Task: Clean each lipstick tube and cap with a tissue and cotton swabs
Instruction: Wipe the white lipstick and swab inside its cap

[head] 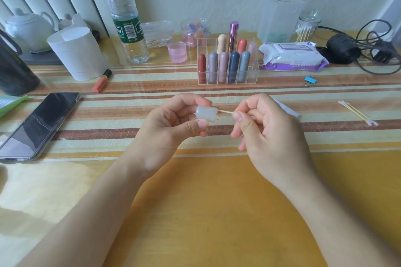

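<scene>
Cap cleaning, head view. The left hand (173, 128) grips a cap (206, 113) above the striped table (195, 201), thumb under it and curled fingers over it. The cap is short, frosted and pale grey-white, semi-translucent. Its rounded closed end points left and its open end points right. A swab (225, 111) with a thin wooden stick enters the open end, so its tip is hidden inside. The right hand (271, 132) pinches the stick between thumb and forefinger, with the remaining fingers curled loosely. A folded white tissue (286, 108) lies on the table, partly hidden behind the right hand. Two spare swabs (358, 114) lie well to the right. Behind the hands a clear organizer (227, 81) holds capped lipsticks upright. The front row is red, mauve, lilac, navy and grey-blue; the back row is cream, metallic purple, coral and pale pink. A phone (41, 123) lies at the left.
</scene>
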